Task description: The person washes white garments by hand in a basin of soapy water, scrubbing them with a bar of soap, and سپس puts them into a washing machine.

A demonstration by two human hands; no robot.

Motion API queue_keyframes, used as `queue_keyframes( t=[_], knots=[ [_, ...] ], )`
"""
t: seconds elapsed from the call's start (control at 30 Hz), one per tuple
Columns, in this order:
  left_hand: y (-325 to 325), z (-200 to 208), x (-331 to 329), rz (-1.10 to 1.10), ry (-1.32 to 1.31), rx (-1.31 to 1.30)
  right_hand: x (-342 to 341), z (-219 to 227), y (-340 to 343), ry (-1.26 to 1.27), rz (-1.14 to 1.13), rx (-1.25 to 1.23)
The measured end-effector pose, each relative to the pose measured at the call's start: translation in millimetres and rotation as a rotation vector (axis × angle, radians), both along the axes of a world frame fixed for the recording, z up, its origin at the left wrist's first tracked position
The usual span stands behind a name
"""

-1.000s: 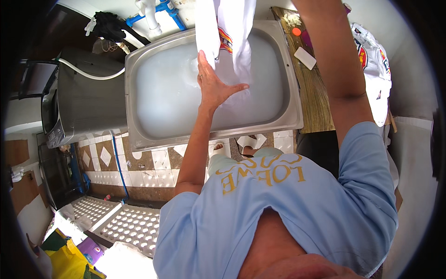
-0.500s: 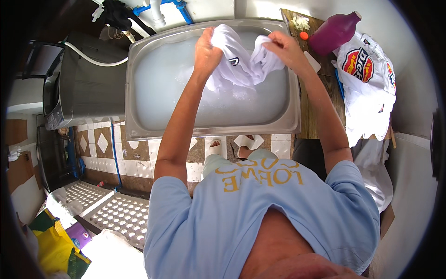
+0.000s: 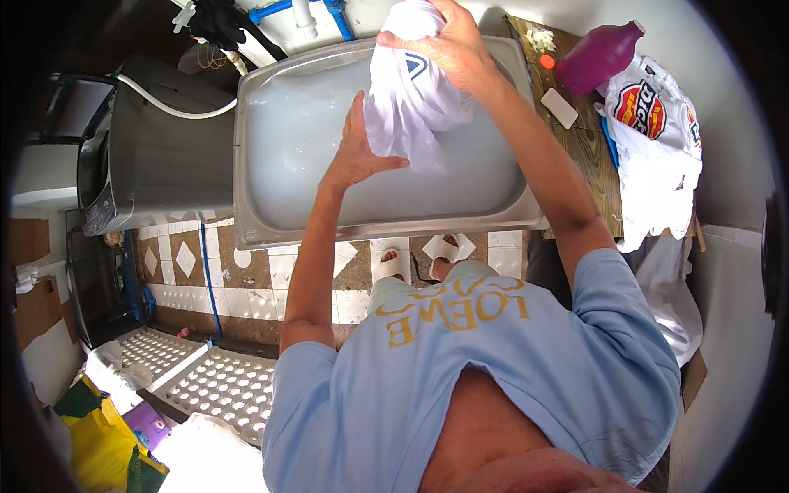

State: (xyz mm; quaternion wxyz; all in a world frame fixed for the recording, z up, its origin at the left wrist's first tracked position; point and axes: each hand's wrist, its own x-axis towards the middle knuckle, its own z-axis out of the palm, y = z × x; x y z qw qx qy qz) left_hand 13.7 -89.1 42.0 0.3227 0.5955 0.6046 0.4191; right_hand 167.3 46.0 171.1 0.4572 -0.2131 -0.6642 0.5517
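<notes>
A wet white garment [image 3: 415,107] with a small dark emblem hangs bunched over the metal sink [image 3: 386,232]. Cloudy, pale water [image 3: 304,156] fills the sink, and the lower folds of cloth reach down to it. My right hand [image 3: 448,45] grips the top of the garment near the sink's far edge, thumb pointing left. My left hand [image 3: 359,152] is held over the water at the garment's left side, fingers and thumb spread wide. Its thumb and fingertips lie close to the hanging folds; whether they touch the cloth is hard to tell.
To the right, a wooden counter [image 3: 604,185] bears a purple bottle [image 3: 596,59], an orange cap [image 3: 546,62], a white soap bar [image 3: 560,108] and white printed clothing [image 3: 649,172]. At the left stands a dark grey machine [image 3: 168,148] with a white hose [image 3: 164,105]. Blue pipes run behind the sink.
My right hand has moved up and left, taking the garment's top and lifting it. My left hand has let go and come down beside the cloth, opening. The soap bar shows more fully.
</notes>
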Motion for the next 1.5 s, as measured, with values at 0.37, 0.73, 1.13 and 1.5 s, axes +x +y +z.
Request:
queue_keyframes(
  t=[0.37,0.73,1.13,1.5],
  knots=[
    [75,16,39,0.351,-0.584,0.380,60,-4,-1,0.530,-0.183,-0.165],
    [56,40,74,0.237,-0.415,0.633,8,-131,-78,0.956,0.308,-1.114],
    [-12,-1,43,0.148,-1.595,-0.148,44,-128,-11,0.439,0.324,-0.555],
    [46,21,68,0.458,-0.452,0.146,56,-161,18,0.389,0.330,-1.218]
  ],
)
